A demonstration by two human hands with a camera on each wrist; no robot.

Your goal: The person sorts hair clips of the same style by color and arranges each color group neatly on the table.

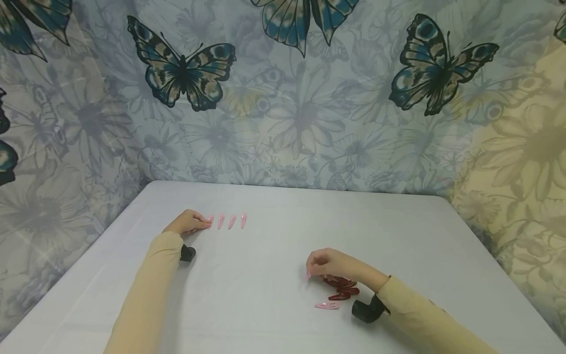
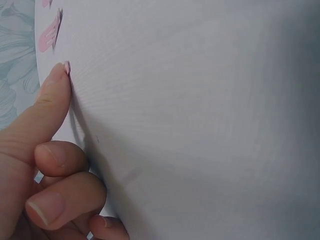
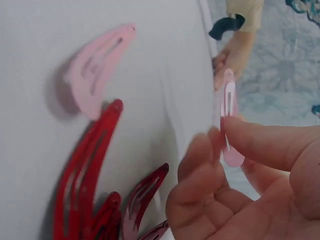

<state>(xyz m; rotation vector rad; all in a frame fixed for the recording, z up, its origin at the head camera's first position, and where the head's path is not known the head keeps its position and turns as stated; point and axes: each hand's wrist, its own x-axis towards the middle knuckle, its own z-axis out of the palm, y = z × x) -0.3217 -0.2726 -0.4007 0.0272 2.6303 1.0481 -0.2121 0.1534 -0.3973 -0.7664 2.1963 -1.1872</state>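
Note:
At the far left of the table, my left hand [image 1: 187, 222] has its fingertips on a pink snap hair clip [image 1: 210, 220], the left end of a short row. In the left wrist view the thumb [image 2: 56, 95] covers most of that clip [image 2: 67, 68]. Three more pink clips [image 1: 232, 222] stand side by side to its right. My right hand [image 1: 329, 263] pinches another pink hair clip [image 3: 230, 145] between thumb and fingers, raised above the table. Below that hand lie a loose pink clip [image 3: 100, 70] and a pile of red clips [image 3: 87, 175].
The white table [image 1: 265, 275] runs back to a butterfly-patterned cloth wall [image 1: 305, 113]. Black wrist devices [image 1: 368, 310] sit under both forearms, the right one close beside the red pile.

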